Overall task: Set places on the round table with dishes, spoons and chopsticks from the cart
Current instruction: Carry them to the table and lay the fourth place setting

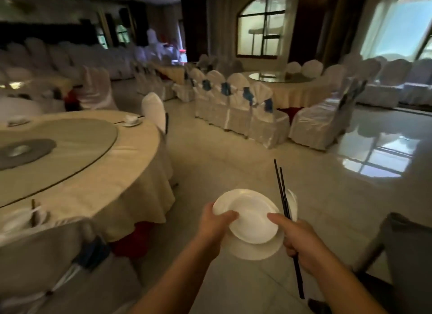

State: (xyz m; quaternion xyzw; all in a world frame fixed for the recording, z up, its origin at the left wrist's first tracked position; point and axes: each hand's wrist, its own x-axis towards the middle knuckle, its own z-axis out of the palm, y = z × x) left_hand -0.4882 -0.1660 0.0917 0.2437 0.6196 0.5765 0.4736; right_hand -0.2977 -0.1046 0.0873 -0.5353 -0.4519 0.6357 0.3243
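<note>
I hold a small stack of white plates [251, 216] over the floor, to the right of the round table [98, 173]. My left hand [214, 222] grips the stack's left rim with the thumb on top. My right hand [297, 236] holds the right rim with its thumb on the upper plate and also clasps a pair of black chopsticks [281, 192] and a white spoon [292, 204] that stick up past the plates. The table has a cream cloth and a glass turntable [77, 136]. A place setting [131, 121] lies at its far edge and another [35, 216] at its near left edge.
A covered chair [42, 262] stands at the table's near side and another [153, 109] at its far side. A grey cart corner [402, 241] is at the lower right. Rows of covered chairs [236, 103] and another round table [292, 87] stand behind across the tiled floor.
</note>
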